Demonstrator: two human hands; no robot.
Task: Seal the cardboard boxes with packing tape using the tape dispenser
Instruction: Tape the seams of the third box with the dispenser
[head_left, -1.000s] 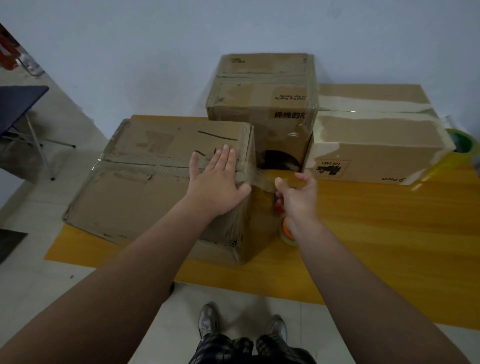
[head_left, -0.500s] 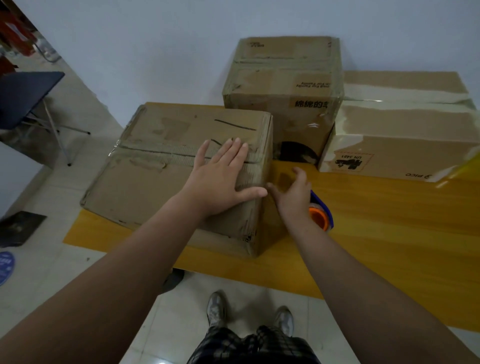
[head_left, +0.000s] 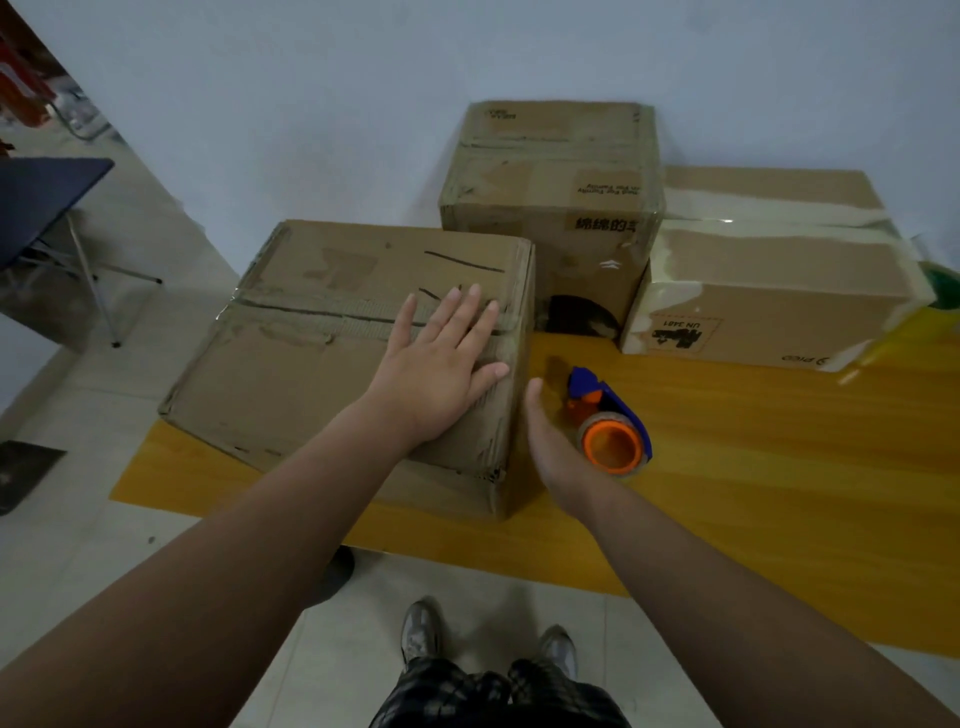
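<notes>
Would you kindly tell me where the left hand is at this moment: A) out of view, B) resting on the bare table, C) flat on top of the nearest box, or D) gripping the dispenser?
C: the left hand lies with straight fingers on top of the nearest box, while the dispenser is over by the right hand.

Dim, flat indoor light; soft shadows, slight blur, wide-angle edge distortion.

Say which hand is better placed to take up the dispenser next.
Right. The right hand is close beside the dispenser on the table, palm turned toward it. The left hand lies flat on the near box, farther from the dispenser.
</notes>
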